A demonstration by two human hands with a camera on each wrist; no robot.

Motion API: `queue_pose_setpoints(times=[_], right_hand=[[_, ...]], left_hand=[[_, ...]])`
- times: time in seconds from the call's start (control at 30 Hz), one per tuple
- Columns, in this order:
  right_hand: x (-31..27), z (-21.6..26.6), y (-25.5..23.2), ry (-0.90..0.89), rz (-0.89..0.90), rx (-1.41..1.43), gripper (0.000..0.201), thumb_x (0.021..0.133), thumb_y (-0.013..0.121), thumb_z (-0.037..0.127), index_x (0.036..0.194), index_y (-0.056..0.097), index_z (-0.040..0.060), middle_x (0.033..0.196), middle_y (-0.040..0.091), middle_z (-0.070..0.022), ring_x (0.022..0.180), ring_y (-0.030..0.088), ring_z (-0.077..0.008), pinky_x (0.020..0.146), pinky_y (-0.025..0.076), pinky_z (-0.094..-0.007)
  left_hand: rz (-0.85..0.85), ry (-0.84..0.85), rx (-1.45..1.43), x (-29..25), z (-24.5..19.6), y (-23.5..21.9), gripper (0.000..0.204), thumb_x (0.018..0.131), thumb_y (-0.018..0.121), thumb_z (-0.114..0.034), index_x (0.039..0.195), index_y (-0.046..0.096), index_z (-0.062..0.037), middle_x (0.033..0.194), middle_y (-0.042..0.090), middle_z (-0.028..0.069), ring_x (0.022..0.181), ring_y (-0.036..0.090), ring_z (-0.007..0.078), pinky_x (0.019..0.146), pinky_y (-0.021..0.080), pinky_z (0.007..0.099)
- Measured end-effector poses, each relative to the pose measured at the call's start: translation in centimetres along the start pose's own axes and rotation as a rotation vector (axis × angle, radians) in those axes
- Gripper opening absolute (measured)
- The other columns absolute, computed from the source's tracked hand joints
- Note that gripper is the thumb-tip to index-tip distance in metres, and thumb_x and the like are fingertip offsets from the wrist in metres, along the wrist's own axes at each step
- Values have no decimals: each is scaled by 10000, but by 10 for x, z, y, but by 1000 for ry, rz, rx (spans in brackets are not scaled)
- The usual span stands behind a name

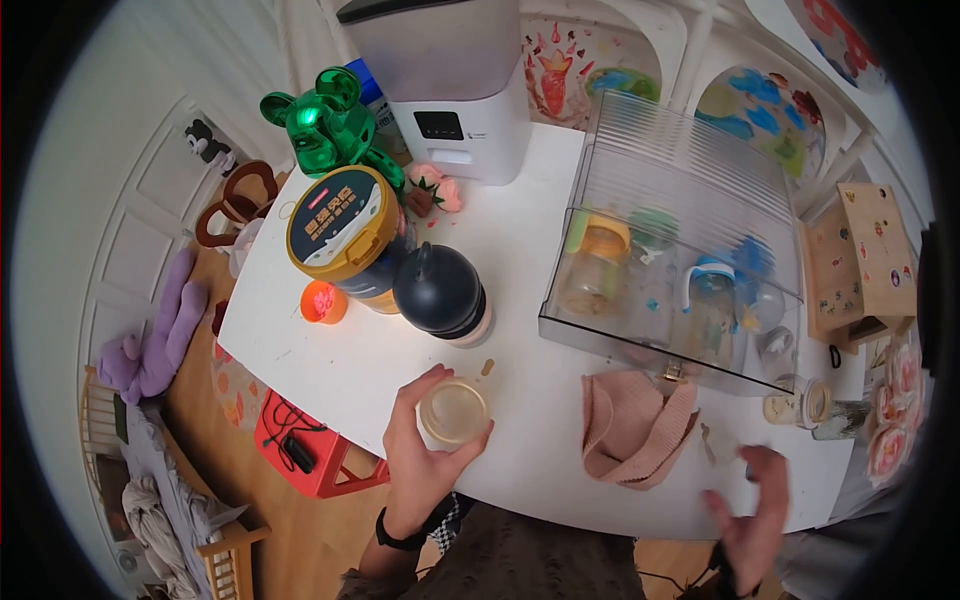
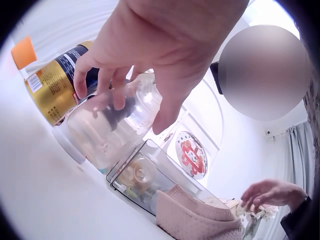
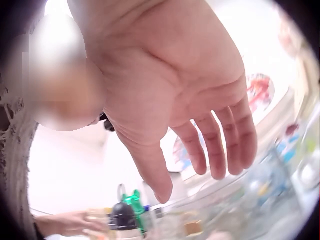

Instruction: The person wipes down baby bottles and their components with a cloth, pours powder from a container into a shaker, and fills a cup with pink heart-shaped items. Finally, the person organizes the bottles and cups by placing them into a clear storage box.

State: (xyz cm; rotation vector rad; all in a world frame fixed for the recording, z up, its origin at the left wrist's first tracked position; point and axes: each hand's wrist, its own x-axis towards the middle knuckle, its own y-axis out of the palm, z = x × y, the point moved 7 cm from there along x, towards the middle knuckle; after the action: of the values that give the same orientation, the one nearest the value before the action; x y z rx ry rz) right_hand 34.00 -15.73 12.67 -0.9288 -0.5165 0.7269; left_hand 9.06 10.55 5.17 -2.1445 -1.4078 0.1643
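Observation:
My left hand [image 1: 420,465] grips a clear, wide-mouthed baby bottle [image 1: 455,412] near the front edge of the white table [image 1: 540,455]. In the left wrist view, the fingers curl round the upper part of this bottle [image 2: 107,137], with the thumb on the other side. The bottle's mouth is uncovered and faces up in the head view. Over the table's right front, my right hand [image 1: 755,515] hangs in the air, holding nothing. Its fingers are extended and the thumb spread in the right wrist view. A pink cloth [image 1: 635,430] lies between the hands.
Behind the left hand stand a dark round-topped bottle [image 1: 440,290], a gold-lidded tin [image 1: 340,225] and a white dispenser [image 1: 460,90]. A transparent box [image 1: 690,160] holding several bottles stands behind the cloth. Small jars [image 1: 800,405] and pink flowers [image 1: 890,440] are at the right.

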Motion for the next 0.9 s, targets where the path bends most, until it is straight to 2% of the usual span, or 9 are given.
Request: queue_pose_setpoints(times=[0.07, 0.2, 0.27, 0.4, 0.47, 0.57, 0.67, 0.8, 0.9], right_hand=[[12, 25, 49, -214, 264, -48, 671, 626, 859, 107, 1232, 584, 22, 1263, 584, -184, 1205, 538, -394, 1013, 452, -463], [20, 49, 98, -519, 360, -274, 570, 659, 836, 120, 1176, 625, 8, 1148, 614, -174, 1144, 561, -358, 996, 446, -454], [13, 45, 112, -712, 398, -418, 374, 683, 817, 149, 989, 650, 14, 1037, 614, -139, 1084, 574, -333, 1010, 419, -438], [28, 65, 77, -644, 319, -177, 268, 687, 814, 106, 858, 626, 23, 915, 591, -118, 930, 606, -307, 870, 487, -400], [28, 50, 61, -455, 50, -87, 254, 714, 810, 93, 900, 659, 8, 924, 615, -125, 819, 631, -298, 708, 521, -376], [29, 65, 57, -608, -66, 103, 218, 744, 806, 106, 916, 700, 24, 966, 648, -137, 774, 652, -291, 601, 520, -358], [40, 92, 60, -749, 245, 469, 217, 776, 822, 147, 961, 741, 67, 1090, 663, -132, 893, 663, -306, 728, 545, -383], [32, 90, 84, -734, 512, 506, 202, 808, 815, 189, 994, 762, 130, 1227, 632, -102, 1081, 618, -360, 955, 507, -432], [36, 92, 87, -753, 309, 460, 169, 811, 787, 127, 977, 757, 110, 1206, 646, -111, 1066, 642, -333, 912, 540, -410]], left_hand=[[26, 118, -18, 2, -11, 5, 739, 674, 911, -92, 1285, 500, -25, 1320, 593, 180, 1265, 593, 323, 1053, 480, 418], [125, 300, -73, 1, -35, 20, 705, 660, 914, -94, 1262, 549, -56, 1256, 608, 151, 1253, 593, 348, 1044, 483, 433], [161, 310, -66, -1, -42, 24, 700, 648, 917, -95, 1255, 569, -66, 1256, 603, 147, 1248, 587, 348, 1035, 483, 432], [267, 252, 31, -4, -48, 28, 713, 604, 912, -100, 1248, 606, -75, 1238, 611, 139, 1209, 569, 349, 1000, 487, 422], [327, 264, 64, -5, -54, 32, 720, 599, 900, -104, 1256, 606, -73, 1225, 620, 135, 1189, 565, 350, 996, 487, 424], [481, 294, 103, -11, -65, 46, 727, 611, 875, -124, 1283, 601, -74, 1205, 635, 124, 1167, 561, 357, 997, 483, 430], [591, 304, 127, -17, -62, 57, 711, 647, 857, -164, 1304, 596, -84, 1198, 643, 119, 1173, 559, 365, 1004, 477, 435], [610, 392, 154, -21, -63, 65, 667, 684, 850, -227, 1286, 602, -86, 1190, 653, 129, 1172, 572, 366, 967, 506, 432], [638, 395, 54, -25, -65, 73, 679, 675, 865, -198, 1285, 596, -72, 1191, 656, 134, 1113, 613, 362, 918, 537, 426]])
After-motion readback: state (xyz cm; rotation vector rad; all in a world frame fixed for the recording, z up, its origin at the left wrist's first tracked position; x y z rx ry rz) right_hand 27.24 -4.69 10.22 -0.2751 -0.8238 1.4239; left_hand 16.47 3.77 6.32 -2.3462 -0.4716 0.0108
